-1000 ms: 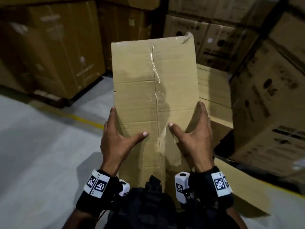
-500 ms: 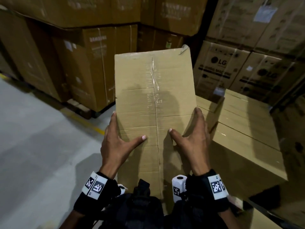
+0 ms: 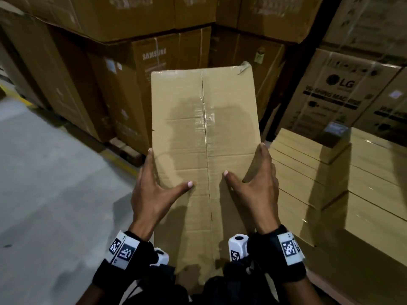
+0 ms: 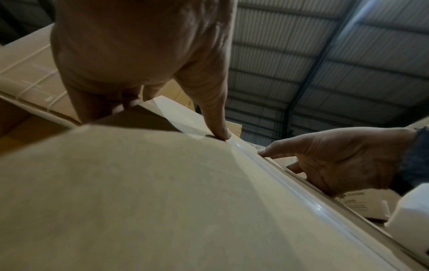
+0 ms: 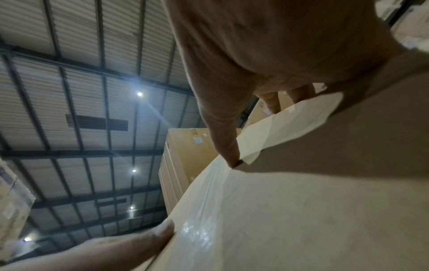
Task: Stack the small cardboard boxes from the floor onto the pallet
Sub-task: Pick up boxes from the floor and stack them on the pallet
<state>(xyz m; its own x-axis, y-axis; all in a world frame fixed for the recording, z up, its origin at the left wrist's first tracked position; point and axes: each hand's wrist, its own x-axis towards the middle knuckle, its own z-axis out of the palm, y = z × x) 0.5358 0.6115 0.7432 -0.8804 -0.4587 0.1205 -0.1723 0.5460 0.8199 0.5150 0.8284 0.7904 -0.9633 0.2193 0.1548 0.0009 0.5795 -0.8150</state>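
- Head view: we carry one cardboard box [image 3: 204,150] in the air, long axis pointing away from us, taped seam up.
- Left hand [image 3: 152,194] clasps the box's left edge: thumb laid across the top face, fingers going down the side and underneath. The left wrist view confirms the thumb pressed at the seam.
- Right hand [image 3: 255,190] mirrors it on the box's right edge: thumb on top, fingers wrapped under. Neither hand is spread flat, both are clamped on the cardboard.
- Stack of plain boxes [image 3: 330,179] sits just right of the carried box and lower than it. We read that as the target pile. The pallet itself is hidden under it, so we cannot confirm.
- Printed appliance cartons [image 3: 154,69] stand beyond the carried box, with more to its far right. Not part of the job.
- Concrete floor [image 3: 55,172] lies left of the carried box. No loose small boxes show on it in this view.
- Progress, our judgement: several boxes already stacked, this one mid-transfer and not yet set down. How many are left on the floor we cannot tell from these views.
- Remaining for this box: swing right, lower onto the stack top, align edges, release.
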